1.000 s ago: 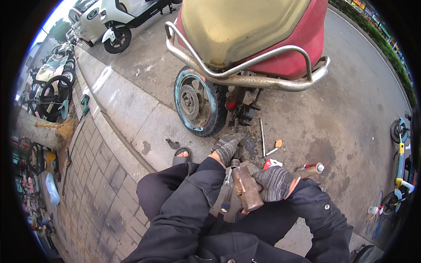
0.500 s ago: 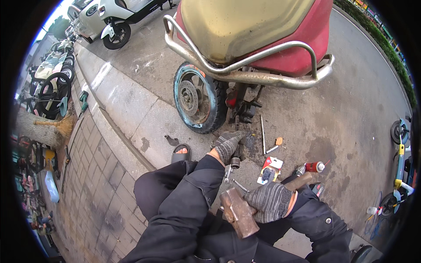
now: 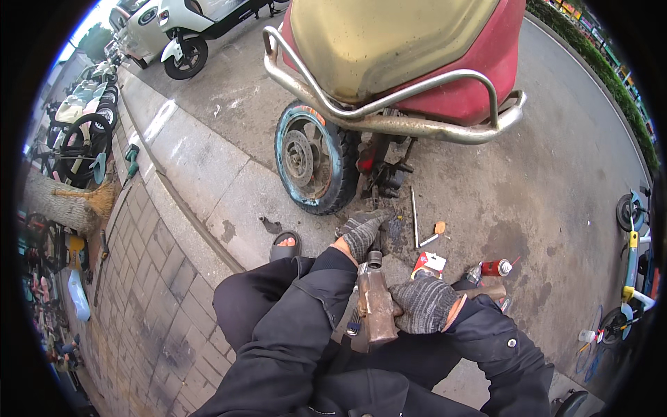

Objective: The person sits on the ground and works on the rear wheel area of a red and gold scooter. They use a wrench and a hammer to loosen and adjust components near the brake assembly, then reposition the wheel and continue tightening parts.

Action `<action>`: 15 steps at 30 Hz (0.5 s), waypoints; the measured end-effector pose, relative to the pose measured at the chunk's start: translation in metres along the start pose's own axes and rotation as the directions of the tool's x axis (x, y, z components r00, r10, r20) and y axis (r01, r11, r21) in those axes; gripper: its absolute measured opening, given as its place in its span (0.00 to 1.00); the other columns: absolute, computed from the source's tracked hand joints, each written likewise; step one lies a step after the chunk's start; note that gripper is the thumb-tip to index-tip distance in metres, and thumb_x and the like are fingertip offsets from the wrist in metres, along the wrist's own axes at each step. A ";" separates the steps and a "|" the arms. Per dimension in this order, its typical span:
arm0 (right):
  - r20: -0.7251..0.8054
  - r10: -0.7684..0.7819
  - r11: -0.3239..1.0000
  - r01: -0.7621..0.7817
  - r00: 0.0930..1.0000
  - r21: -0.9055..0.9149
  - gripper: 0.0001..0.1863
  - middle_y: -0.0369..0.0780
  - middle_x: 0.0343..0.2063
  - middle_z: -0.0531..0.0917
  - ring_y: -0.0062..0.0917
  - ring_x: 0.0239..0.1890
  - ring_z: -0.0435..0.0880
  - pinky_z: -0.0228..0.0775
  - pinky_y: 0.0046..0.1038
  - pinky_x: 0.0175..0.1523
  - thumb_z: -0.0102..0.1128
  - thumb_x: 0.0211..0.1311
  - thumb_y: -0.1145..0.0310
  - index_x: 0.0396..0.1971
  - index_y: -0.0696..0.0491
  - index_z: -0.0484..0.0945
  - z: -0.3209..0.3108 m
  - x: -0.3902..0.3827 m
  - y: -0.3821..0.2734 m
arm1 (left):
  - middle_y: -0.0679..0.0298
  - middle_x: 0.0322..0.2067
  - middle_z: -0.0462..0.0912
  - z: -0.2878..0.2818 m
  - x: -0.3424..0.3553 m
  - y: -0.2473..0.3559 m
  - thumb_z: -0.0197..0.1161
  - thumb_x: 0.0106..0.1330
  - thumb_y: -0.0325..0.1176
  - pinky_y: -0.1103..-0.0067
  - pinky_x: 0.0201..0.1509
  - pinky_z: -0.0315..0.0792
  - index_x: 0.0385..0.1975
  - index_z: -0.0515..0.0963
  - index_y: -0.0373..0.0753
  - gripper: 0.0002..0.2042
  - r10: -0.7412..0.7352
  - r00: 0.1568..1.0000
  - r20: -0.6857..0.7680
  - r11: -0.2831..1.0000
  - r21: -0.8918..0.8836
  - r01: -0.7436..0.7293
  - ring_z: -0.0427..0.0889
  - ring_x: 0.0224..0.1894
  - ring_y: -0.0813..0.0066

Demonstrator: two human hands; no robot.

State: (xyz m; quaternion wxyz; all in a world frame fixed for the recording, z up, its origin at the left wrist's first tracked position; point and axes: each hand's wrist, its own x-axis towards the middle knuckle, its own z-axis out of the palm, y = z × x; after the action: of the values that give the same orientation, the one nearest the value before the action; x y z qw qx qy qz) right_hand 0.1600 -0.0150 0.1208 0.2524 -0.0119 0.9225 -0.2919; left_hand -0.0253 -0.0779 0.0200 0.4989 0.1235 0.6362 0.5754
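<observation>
Change: a second ago the right hand [image 3: 425, 304] held the hammer [image 3: 376, 306] up beside the left wrist; half a second ago it had swung low toward the lap; now the head sits level just behind the left hand, shaft out to the right. This reads as a swing under way, aimed at whatever the left hand steadies.
Left hand [image 3: 363, 233]: gloved, fingers curled down on a dark part on the ground just below the wheel [image 3: 314, 160]; what they pinch cannot be made out. It has not moved across the three pictures.
Right hand: gloved, fingers wrapped tight round the hammer just under its head.
Hammer: blocky, rust-brown steel head with scuffed faces, on a worn wooden shaft.
Socket [image 3: 374, 259]: short grey metal cylinder, standing just ahead of the hammer head, between both hands.
Gloves: grey knit, mottled, grimy.
Scooter [image 3: 445, 62]: red body, dull yellow seat, bent chrome rail; small wheel with dirty tyre and bare brake disc.
Ground [image 3: 542, 208]: rough grey concrete, oil-stained near the hands.
Litter: a thin steel rod [image 3: 414, 215], a small orange piece [image 3: 439, 227], a red-and-white packet [image 3: 429, 264] and a red spray can [image 3: 495, 267] lying on its side.
Clothing: black padded sleeves and trousers; a toe shows in a black sandal [image 3: 285, 245].
Kerb [image 3: 201, 174]: pale stone slabs edging grey brick paving.
</observation>
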 end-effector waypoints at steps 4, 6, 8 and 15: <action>0.022 -0.277 0.949 0.269 0.961 0.167 0.21 0.47 0.25 0.83 0.43 0.30 0.84 0.77 0.38 0.36 0.64 0.46 0.52 0.37 0.51 0.81 -0.005 -0.002 0.001 | 0.62 0.17 0.72 -0.007 0.002 -0.006 0.56 0.68 0.38 0.68 0.17 0.74 0.27 0.74 0.37 0.12 -0.062 0.998 0.014 0.997 -0.053 0.063 0.74 0.14 0.67; -0.037 -0.027 0.963 0.036 0.999 0.266 0.22 0.45 0.28 0.85 0.43 0.33 0.84 0.76 0.37 0.37 0.66 0.47 0.51 0.39 0.50 0.81 -0.007 -0.003 0.004 | 0.62 0.18 0.72 -0.010 0.007 -0.011 0.56 0.68 0.38 0.68 0.17 0.74 0.27 0.74 0.37 0.12 -0.065 0.998 0.023 0.992 -0.103 0.067 0.75 0.15 0.67; -0.044 0.057 0.996 -0.054 0.997 0.071 0.23 0.47 0.30 0.85 0.43 0.34 0.84 0.76 0.37 0.38 0.67 0.47 0.50 0.38 0.51 0.80 -0.005 -0.003 0.004 | 0.62 0.20 0.73 -0.011 0.012 -0.016 0.57 0.68 0.38 0.68 0.18 0.75 0.29 0.75 0.36 0.11 0.093 0.994 0.063 0.995 0.034 -0.095 0.76 0.15 0.66; 0.035 -0.201 0.885 0.166 0.979 0.435 0.19 0.46 0.24 0.83 0.40 0.30 0.85 0.76 0.37 0.33 0.63 0.50 0.51 0.34 0.51 0.81 0.005 0.003 -0.006 | 0.61 0.16 0.72 -0.008 0.018 -0.027 0.56 0.68 0.39 0.68 0.17 0.71 0.25 0.73 0.39 0.12 -0.084 0.996 0.036 0.995 -0.041 0.085 0.71 0.12 0.68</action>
State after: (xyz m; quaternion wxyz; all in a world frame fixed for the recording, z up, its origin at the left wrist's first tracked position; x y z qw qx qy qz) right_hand 0.1588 -0.0230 0.1185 0.2561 -0.0548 0.8194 -0.5099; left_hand -0.0286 -0.0779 -0.0134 0.5363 0.0955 0.6197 0.5650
